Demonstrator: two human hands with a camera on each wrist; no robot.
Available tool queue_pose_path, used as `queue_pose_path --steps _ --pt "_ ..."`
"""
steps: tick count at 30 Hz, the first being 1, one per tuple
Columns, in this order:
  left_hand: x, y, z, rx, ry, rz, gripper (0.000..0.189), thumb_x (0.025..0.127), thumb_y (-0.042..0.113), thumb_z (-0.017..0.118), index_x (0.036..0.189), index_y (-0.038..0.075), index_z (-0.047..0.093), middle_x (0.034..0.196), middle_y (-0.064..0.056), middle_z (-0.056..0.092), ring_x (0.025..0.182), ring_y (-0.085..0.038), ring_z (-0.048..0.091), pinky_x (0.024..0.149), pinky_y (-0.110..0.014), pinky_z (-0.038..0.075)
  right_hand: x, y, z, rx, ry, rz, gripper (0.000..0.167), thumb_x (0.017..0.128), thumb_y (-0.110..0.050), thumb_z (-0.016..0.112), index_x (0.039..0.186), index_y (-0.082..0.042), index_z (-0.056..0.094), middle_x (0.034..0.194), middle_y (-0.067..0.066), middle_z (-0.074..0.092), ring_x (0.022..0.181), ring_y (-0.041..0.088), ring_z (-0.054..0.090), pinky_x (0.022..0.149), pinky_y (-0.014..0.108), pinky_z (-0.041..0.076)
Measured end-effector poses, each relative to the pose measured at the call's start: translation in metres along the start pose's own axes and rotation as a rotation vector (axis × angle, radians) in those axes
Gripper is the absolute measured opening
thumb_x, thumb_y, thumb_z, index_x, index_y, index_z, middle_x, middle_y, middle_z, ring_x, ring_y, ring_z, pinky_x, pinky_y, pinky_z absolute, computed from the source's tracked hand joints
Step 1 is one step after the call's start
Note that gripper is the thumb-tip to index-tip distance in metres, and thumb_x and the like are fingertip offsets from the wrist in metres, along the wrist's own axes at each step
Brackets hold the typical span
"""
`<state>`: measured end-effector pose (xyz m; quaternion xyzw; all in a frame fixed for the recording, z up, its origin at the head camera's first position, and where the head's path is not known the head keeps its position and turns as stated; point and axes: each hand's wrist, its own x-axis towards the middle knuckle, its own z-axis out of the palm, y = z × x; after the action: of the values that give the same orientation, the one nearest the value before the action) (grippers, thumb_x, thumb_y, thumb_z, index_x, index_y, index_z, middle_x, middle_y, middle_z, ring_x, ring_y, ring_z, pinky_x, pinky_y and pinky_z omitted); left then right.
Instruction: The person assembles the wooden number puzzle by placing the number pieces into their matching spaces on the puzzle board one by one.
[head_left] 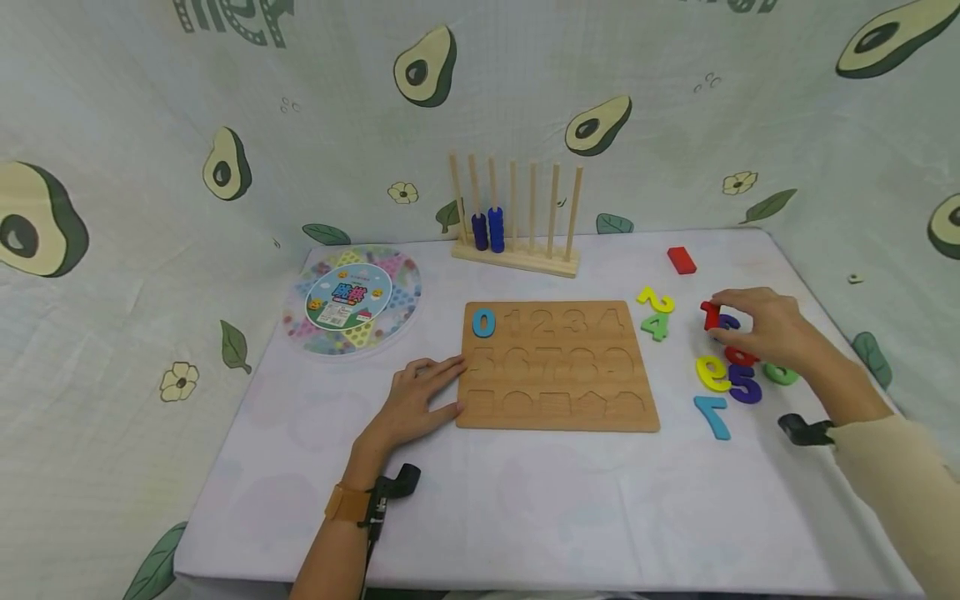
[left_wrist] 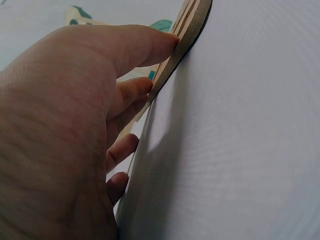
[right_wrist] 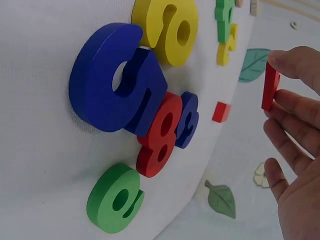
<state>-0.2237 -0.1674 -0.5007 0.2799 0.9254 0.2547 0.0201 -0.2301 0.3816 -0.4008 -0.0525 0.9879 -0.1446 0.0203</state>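
In the head view my left hand [head_left: 411,406] rests at the left edge of a wooden number board [head_left: 558,367], fingers fairly straight, thumb and fingertips touching its rim. The blue 0 [head_left: 475,323] sits in the board's top left recess. My right hand [head_left: 772,329] pinches a red number 1 [right_wrist: 271,86] between thumb and fingers, raised above the pile at the right. Beneath and around it lie a blue 3 [right_wrist: 188,120], red 8 [right_wrist: 159,135], blue 5 [head_left: 745,385], yellow piece [head_left: 712,374], green piece [head_left: 782,374] and light blue 7 [head_left: 712,416].
A yellow 2 [head_left: 656,299] and green 4 [head_left: 656,327] lie right of the board. Farther back is a red block [head_left: 682,260]. A wooden peg stand [head_left: 517,257] with blue beads stands behind the board. At the left lies a round colourful box [head_left: 405,287].
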Motion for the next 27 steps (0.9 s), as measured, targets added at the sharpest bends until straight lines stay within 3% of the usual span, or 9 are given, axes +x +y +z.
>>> queue_pose_path --steps 18,27 --pt "0.001 -0.002 0.003 0.028 0.003 -0.017 0.067 0.094 0.054 0.060 0.154 0.033 0.040 0.158 0.018 0.034 0.135 -0.024 0.031 0.102 -0.048 0.025 0.003 -0.023 0.016 0.014 0.037 -0.072 0.061 0.088 -0.022 0.076 0.140 -0.001 0.053 0.141 0.030 0.046 0.132 0.051 0.029 0.105 0.071 0.013" --pt "0.003 -0.002 0.004 0.030 0.010 -0.022 0.067 0.094 0.054 0.061 0.154 0.032 0.041 0.158 0.018 0.034 0.135 -0.022 0.031 0.101 -0.047 0.026 0.005 -0.037 0.017 -0.014 0.062 -0.132 0.060 0.087 -0.021 0.077 0.138 0.001 0.055 0.139 0.031 0.049 0.132 0.051 0.032 0.103 0.070 0.018"
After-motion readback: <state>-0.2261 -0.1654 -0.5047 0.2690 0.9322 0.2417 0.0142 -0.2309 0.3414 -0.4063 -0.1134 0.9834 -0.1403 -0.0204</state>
